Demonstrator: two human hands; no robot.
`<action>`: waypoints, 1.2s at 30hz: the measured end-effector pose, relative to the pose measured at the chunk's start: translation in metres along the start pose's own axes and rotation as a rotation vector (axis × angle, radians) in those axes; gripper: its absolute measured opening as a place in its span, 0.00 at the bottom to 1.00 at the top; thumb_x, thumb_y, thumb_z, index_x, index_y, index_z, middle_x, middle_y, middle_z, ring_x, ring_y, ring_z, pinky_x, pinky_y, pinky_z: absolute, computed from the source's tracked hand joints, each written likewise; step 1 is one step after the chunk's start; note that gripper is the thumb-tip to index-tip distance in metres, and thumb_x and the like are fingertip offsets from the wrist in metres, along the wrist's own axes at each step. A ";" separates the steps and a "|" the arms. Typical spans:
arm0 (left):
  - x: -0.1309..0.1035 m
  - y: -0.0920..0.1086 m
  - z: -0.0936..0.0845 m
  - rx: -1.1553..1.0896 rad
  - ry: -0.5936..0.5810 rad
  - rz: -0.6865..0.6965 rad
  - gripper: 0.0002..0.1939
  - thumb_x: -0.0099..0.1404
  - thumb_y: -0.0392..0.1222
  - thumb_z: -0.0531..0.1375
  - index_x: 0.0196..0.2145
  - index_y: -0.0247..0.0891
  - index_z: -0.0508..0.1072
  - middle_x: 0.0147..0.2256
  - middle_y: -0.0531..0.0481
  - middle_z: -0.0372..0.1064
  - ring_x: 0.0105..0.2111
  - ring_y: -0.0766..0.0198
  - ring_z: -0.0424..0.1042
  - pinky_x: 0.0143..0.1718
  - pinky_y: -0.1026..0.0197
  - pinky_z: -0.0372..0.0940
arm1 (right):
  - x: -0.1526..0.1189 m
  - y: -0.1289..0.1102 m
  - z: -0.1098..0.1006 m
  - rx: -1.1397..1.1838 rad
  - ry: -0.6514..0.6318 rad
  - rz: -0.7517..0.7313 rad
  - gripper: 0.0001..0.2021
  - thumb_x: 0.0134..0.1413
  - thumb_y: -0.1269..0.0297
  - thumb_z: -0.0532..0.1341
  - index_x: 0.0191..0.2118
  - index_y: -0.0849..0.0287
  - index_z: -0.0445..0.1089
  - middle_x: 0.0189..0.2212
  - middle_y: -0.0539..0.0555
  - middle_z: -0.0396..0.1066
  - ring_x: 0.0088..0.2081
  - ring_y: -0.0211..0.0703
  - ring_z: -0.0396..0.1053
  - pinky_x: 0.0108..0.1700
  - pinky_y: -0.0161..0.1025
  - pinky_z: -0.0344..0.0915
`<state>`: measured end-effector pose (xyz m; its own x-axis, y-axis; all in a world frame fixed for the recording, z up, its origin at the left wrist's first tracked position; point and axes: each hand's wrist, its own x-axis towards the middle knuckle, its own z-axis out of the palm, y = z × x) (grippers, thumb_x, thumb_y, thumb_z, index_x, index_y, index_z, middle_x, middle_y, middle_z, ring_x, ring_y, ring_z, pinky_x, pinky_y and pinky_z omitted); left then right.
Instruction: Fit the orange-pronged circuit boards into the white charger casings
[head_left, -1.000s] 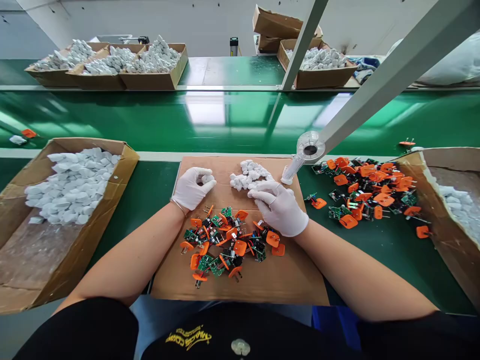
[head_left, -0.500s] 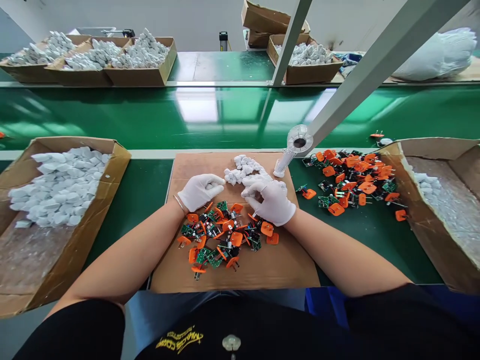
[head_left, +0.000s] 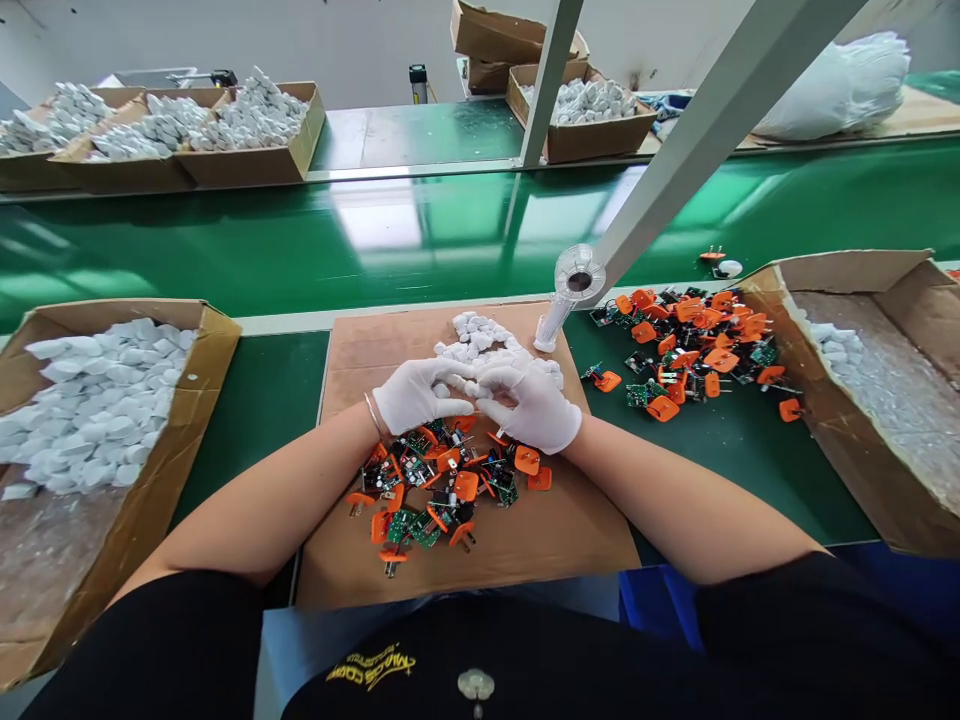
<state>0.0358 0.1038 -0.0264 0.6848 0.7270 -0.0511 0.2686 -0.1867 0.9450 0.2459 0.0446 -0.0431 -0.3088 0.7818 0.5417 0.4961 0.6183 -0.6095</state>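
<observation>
My left hand (head_left: 420,395) and my right hand (head_left: 534,405), both in white gloves, meet fingertip to fingertip over the cardboard sheet (head_left: 592,530). Between the fingertips is a small white plastic piece (head_left: 459,386), partly hidden and hard to tell from the gloves; the fingers of both hands are closed on it. Just beyond them lies a pile of white plastic pieces (head_left: 474,332), partly covered by my right hand. Below the hands is a heap of green circuit boards with orange plug plates (head_left: 439,475) and metal prongs.
Cardboard boxes with white pieces stand at left (head_left: 217,350) and right (head_left: 817,400). More orange plug assemblies (head_left: 697,340) are heaped by the right box. A clear plastic fan-like object (head_left: 577,275) stands beneath a slanted metal post (head_left: 697,130). Behind runs a green belt (head_left: 285,240).
My left hand has moved right until its fingertips meet those of my right hand. The view has shifted slightly to the right. The heap of boards looks unchanged.
</observation>
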 end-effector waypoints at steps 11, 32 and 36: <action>-0.003 -0.005 0.003 -0.018 0.040 0.023 0.09 0.55 0.43 0.68 0.31 0.35 0.76 0.20 0.56 0.61 0.20 0.74 0.51 0.21 0.67 0.48 | -0.008 0.007 0.005 0.029 0.022 -0.117 0.12 0.62 0.72 0.61 0.49 0.50 0.71 0.43 0.55 0.76 0.45 0.45 0.75 0.49 0.48 0.75; 0.001 -0.004 0.003 -0.100 0.100 -0.012 0.12 0.53 0.44 0.69 0.31 0.32 0.77 0.25 0.50 0.72 0.23 0.71 0.62 0.24 0.66 0.57 | -0.001 0.002 -0.004 -0.301 0.044 -0.179 0.16 0.57 0.70 0.65 0.51 0.49 0.71 0.48 0.53 0.78 0.50 0.53 0.74 0.53 0.56 0.72; 0.004 -0.009 0.005 -0.149 -0.019 -0.001 0.15 0.53 0.46 0.71 0.31 0.32 0.76 0.25 0.52 0.71 0.23 0.71 0.65 0.25 0.67 0.60 | 0.003 0.008 0.003 -0.099 0.090 -0.343 0.15 0.61 0.73 0.63 0.51 0.49 0.69 0.40 0.53 0.79 0.41 0.43 0.77 0.44 0.45 0.76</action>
<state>0.0399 0.1053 -0.0363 0.6976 0.7142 -0.0571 0.1671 -0.0847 0.9823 0.2462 0.0519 -0.0478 -0.4002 0.5169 0.7567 0.4532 0.8293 -0.3268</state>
